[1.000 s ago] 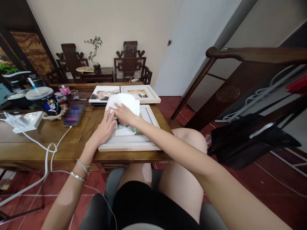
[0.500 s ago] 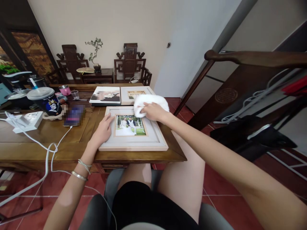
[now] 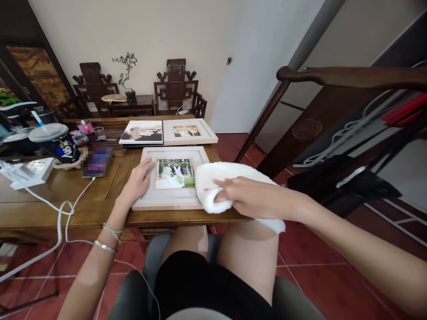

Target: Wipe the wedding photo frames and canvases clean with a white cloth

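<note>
The frame lies flat at the counter's near edge. A white cloth covers its right side, with the right hand fingers clamped on it. The left hand rests on the frame's left edge, fingers apart and flat. Two more pictures lie just behind.

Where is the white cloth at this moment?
In the head view, the white cloth is under the right hand, over the near right corner of the photo frame and the table edge.
</note>
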Tool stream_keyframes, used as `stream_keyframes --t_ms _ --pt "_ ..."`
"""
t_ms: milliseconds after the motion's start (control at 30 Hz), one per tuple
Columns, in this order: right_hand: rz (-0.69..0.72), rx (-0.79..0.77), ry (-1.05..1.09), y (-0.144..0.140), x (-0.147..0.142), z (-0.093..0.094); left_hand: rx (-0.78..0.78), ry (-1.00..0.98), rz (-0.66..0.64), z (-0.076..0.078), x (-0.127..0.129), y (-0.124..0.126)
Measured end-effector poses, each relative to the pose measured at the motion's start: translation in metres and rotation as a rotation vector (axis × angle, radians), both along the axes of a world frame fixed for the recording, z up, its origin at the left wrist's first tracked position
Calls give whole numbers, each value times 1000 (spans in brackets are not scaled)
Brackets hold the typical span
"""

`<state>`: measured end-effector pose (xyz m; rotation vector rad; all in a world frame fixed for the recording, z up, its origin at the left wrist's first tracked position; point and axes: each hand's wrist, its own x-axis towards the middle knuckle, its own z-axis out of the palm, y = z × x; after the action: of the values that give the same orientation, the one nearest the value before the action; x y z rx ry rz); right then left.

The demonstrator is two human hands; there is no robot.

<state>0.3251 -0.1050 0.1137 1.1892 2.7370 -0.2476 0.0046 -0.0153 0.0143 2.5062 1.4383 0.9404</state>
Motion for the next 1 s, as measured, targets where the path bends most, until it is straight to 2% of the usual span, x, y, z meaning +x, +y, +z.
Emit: stream_keyframes --t_ms 100,333,433,533,800,900,1000 --pt "-29 -32 -7 5 0 2 -11 9 -15 0 0 1" --pt "-219 143 -23 87 -17 -21 -55 56 -15 -5 -1 10" --pt "-256 202 -40 103 -25 -25 -60 64 -13 -6 -2 12" --pt "-244 203 -62 92 -28 -24 -62 60 -9 -7 -3 12" --pt "-61 33 -54 12 -11 -3 -70 37 14 -8 -1 13" --pt "-11 7 -13 0 -12 2 -66 33 21 -8 0 12" --pt "12 15 59 1 -28 0 -61 31 24 -9 1 13"
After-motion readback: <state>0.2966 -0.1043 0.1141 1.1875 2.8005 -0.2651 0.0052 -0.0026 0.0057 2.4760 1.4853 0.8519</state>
